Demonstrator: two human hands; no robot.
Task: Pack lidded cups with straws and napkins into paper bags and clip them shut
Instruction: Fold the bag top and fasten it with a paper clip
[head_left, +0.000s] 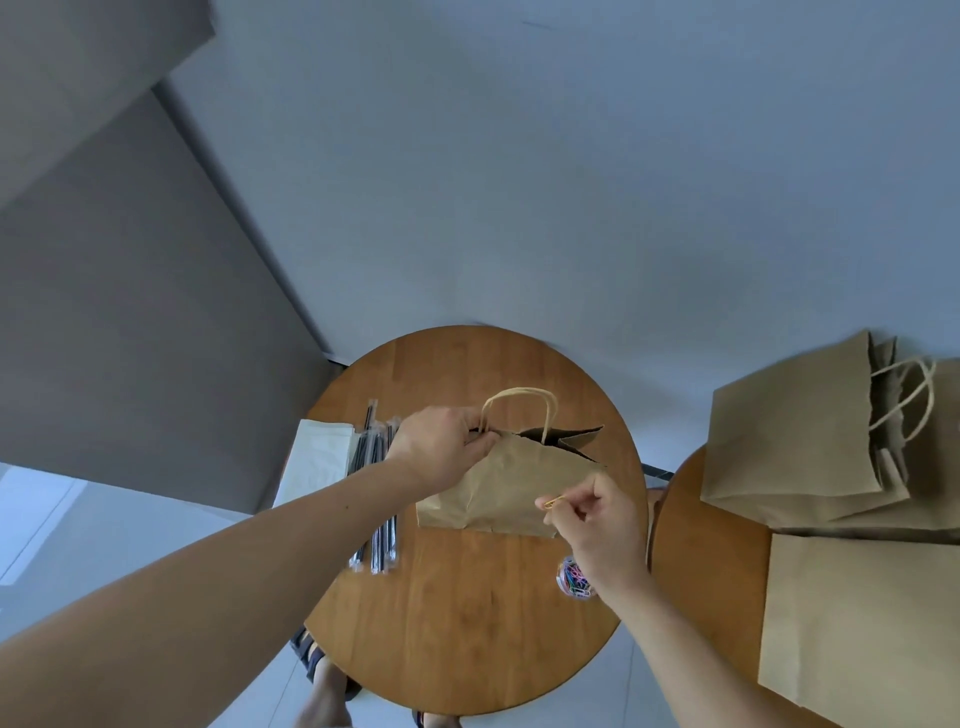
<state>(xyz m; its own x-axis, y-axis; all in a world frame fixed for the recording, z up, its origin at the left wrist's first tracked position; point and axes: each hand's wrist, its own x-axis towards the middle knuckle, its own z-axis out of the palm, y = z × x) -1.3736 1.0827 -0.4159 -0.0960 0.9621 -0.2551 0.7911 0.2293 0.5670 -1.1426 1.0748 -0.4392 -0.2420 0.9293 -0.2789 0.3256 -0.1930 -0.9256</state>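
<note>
Overhead, I am standing a brown paper bag near the middle of the round wooden bench, its twisted paper handle arching up on the far side. My left hand is pinching the bag's top edge just beside the handle's left end, fingers curled tightly on the paper. The mouth is gaping dark toward the right, where the torn-looking rim is folding over; whatever is inside is hidden from me.

My right hand is hovering at the bag's near right corner, thumb and forefinger pinching a yellow paper clip, the other fingers loosely curled. Whether the clip is touching the paper, I cannot tell.

Left of the bag, wrapped black straws are lying in a row running near to far, and a stack of white napkins is sitting just beyond them at the bench's left edge. A small clear tub of coloured clips is resting near my right wrist.

To the right, a second wooden bench is carrying more brown bags: a leaning bundle with handles on the far side and a flat one lying nearer. My sandalled foot is showing on the pale floor below the bench's near rim.
</note>
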